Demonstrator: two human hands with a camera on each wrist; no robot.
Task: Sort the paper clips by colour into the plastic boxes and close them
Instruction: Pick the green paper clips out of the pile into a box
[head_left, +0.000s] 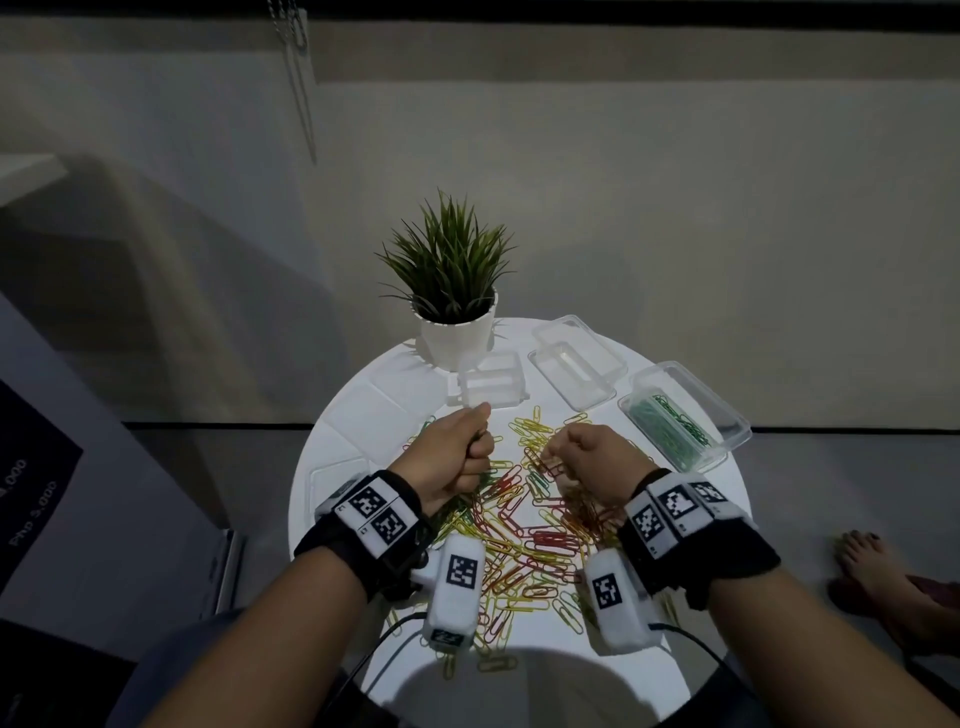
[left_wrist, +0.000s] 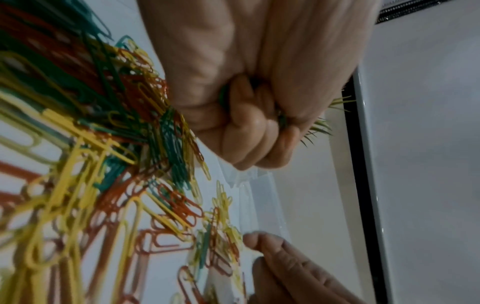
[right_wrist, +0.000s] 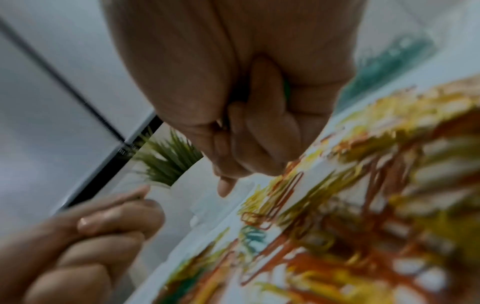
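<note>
A heap of yellow, red and green paper clips (head_left: 524, 525) covers the middle of the round white table (head_left: 717, 525). My left hand (head_left: 457, 457) is a fist over the heap's far left; in the left wrist view green clips (left_wrist: 281, 119) peek between its fingers (left_wrist: 249, 123). My right hand (head_left: 582, 452) is a fist over the heap's far right, with a bit of green (right_wrist: 287, 88) showing in its grip. An open clear box (head_left: 701, 460) at the right holds green clips (head_left: 670, 426). Two clear boxes (head_left: 493, 387) (head_left: 571, 374) stand empty at the back.
A potted plant (head_left: 452, 291) stands at the table's far edge, just behind the left empty box. Thin cables trail over the table's near edge. A person's bare foot (head_left: 872, 566) rests on the floor to the right. A wall rises behind the table.
</note>
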